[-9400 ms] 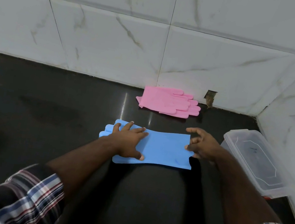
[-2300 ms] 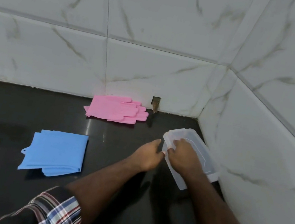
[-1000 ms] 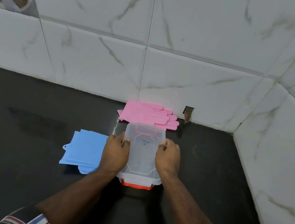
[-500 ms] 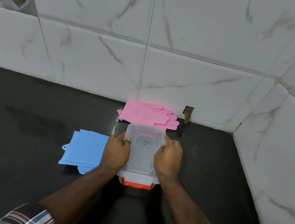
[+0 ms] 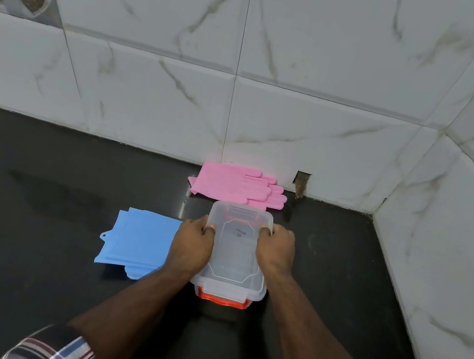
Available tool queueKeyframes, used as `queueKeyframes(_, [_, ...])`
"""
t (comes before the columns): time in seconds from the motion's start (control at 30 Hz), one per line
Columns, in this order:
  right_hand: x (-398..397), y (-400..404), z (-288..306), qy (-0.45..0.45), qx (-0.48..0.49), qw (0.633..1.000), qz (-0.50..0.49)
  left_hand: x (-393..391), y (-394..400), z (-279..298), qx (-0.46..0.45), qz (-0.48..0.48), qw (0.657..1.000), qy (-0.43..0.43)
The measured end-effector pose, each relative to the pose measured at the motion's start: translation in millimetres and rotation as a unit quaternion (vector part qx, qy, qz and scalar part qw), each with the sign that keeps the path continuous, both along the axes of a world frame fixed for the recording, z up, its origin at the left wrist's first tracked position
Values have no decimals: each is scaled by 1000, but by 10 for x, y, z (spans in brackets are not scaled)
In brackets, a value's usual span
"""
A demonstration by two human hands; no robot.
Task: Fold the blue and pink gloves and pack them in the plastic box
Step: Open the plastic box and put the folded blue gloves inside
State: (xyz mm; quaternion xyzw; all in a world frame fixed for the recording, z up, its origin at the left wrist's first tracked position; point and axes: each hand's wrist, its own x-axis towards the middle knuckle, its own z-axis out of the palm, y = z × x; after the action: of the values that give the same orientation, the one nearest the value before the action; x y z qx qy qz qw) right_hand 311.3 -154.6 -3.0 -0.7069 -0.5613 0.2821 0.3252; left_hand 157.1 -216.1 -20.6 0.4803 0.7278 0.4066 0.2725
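Sleeves [image 5: 56,351] in plaid frame the bottom edge, and from them both forearms reach forward to the plastic box [image 5: 235,252] standing on the dark tabletop [image 5: 21,283]. Its lid is on, the orange latch [image 5: 222,300] faces the person, and through the clear plastic nothing shows inside. The left hand [image 5: 190,247] grips the box's left side with thumb curled over the lid edge, and the right hand [image 5: 277,249] clamps the right side, fingers [image 5: 266,232] hooked over the rim. Against half a second ago, both hands have slid a touch farther along the box toward its far end; the box itself sits where it was. Just left of the box, partly behind the left wrist, the blue gloves [image 5: 135,243] lie folded into a flat stack, a small hanging tab sticking out at the left edge. Beyond the box, near the marble-tiled wall [image 5: 302,127], the pink gloves [image 5: 237,189] lie flat and unfolded, one on the other, fingertips pointing right. A small chipped hole [image 5: 301,184] marks the wall base beside them.
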Motion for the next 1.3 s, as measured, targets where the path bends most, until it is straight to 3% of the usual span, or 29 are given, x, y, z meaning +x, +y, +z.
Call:
queueKeyframes(0.2, [27, -72, 16, -83, 67, 994, 18, 66, -47, 93, -9, 15, 999, -40])
queueKeyframes(0.37, [-8, -48, 128, -68, 171, 981, 65, 31, -69, 82, 3, 25, 999, -45])
queueKeyframes(0.53, [63, -103, 276, 60, 62, 995, 58, -12, -44, 145, 26, 48, 999, -2])
queueKeyframes(0.67, [241, -110, 585, 223, 56, 973, 33, 109, -46, 679, 93, 51, 992, -72])
queueKeyframes(0.8, [749, -156, 1057, 326, 73, 942, -10, 291, 17, 1142, 161, -52, 983, -72])
queueKeyframes(0.9, [1235, -223, 1207, 440, 8, 898, -17, 513, 47, 1251, 165, -149, 975, -28])
queueKeyframes(1.07, [1632, -365, 895, 327, -100, 940, -7, 759, 77, 988, 92, -264, 956, 85])
queueKeyframes(1.17, [1732, -378, 484, 347, -125, 929, -40, 852, 75, 861, 55, -264, 954, 131])
queueKeyframes(1.3, [1817, -482, 67, 312, -154, 935, -72, 864, 52, 779, 34, -255, 957, 130])
